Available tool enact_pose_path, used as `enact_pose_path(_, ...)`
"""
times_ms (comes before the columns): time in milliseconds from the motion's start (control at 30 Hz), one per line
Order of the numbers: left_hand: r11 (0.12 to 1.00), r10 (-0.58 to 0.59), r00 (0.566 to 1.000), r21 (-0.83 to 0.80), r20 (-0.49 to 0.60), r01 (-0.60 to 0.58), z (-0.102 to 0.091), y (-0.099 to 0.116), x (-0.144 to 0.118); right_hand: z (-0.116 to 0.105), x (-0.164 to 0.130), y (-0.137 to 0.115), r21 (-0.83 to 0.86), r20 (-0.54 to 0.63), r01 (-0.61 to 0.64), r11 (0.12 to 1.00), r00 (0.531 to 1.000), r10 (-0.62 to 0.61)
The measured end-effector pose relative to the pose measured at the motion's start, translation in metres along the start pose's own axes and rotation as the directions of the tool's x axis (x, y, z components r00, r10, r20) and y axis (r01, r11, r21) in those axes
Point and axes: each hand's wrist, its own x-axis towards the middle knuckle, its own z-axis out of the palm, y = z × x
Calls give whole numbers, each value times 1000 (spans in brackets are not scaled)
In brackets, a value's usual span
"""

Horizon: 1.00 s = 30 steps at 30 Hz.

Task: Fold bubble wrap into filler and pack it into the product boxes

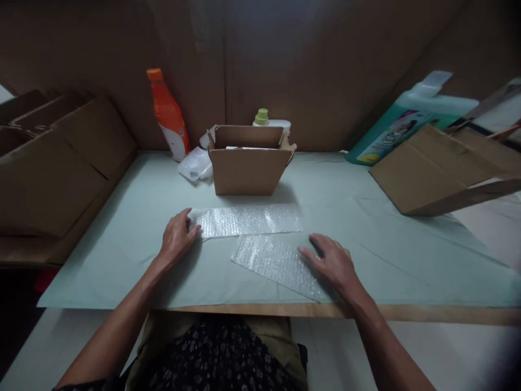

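Two pieces of clear bubble wrap lie on the cloth-covered table. The upper piece is a long flat strip (248, 220); the lower one is a tapering piece (277, 263) angled down to the right. At the strip's left end, my left hand (178, 232) rests with thumb and fingers apart, touching its edge. My right hand (331, 260) is by the right side of the tapering piece, its thumb over that piece and its fingers spread from the thumb. Behind the strip stands an open cardboard box (246, 171) with something pale inside.
Crumpled bubble wrap (196, 164) lies beside an orange bottle (171, 119). A green-capped bottle (262, 117) stands behind the box. On the right are a teal jug (401, 122) and a tilted carton (431, 174). Larger cardboard boxes (61, 174) stand left. Cardboard walls back the table.
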Motion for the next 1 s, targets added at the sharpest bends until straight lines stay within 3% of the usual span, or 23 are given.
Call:
enact_pose_path(67, 997, 47, 999, 58, -4, -47, 4, -4, -8, -2, -17, 4, -61, 66, 95, 994, 994, -91)
enact_pose_path(167, 994, 49, 999, 98, -6, -48, 8, -5, -10, -10, -29, 8, -15, 105, 203, 979, 974, -200)
enact_pose_path(267, 989, 71, 996, 132, -60, -63, 6, 0, -10, -33, -31, 7, 25, 155, 174, 984, 972, -176)
enact_pose_path(367, 972, 234, 970, 37, -72, -231, 1, 21, -18, -65, -32, -7, 112, 261, 167, 980, 946, -191)
enact_pose_path(433, 912, 395, 918, -138, 41, -386, -2, 46, -26, -84, -31, -27, 191, 330, 210, 959, 906, -265)
enact_pose_path(533, 790, 587, 776, -375, 231, -486, 0, 88, -35, -101, -23, -61, 293, 398, 286, 912, 831, -388)
enact_pose_path(633, 730, 667, 653, -487, 358, -479, 4, 111, -35, -106, -8, -81, 375, 366, 322, 869, 810, -459)
enact_pose_path(700, 768, 623, 629, -516, 465, -380, 3, 109, -28, -101, 5, -82, 383, 324, 322, 866, 831, -452)
enact_pose_path(733, 800, 577, 646, -506, 499, -322, 2, 104, -23, -96, 12, -80, 365, 292, 321, 874, 852, -435)
enact_pose_path(800, 850, 480, 748, -456, 459, -265, -5, 91, -11, -83, 28, -73, 300, 184, 329, 895, 901, -393)
enact_pose_path(867, 870, 416, 877, -386, 242, -306, -14, 79, 4, -69, 46, -70, 217, 24, 357, 909, 929, -370)
enact_pose_path(900, 876, 390, 916, -347, 98, -336, -18, 75, 13, -63, 57, -72, 172, -59, 379, 909, 925, -375)
enact_pose_path(933, 881, 363, 931, -311, -37, -356, -22, 73, 22, -58, 69, -75, 125, -133, 408, 905, 910, -392)
enact_pose_path(1000, 887, 327, 914, -255, -241, -385, -25, 73, 45, -52, 97, -87, 23, -246, 461, 887, 863, -441)
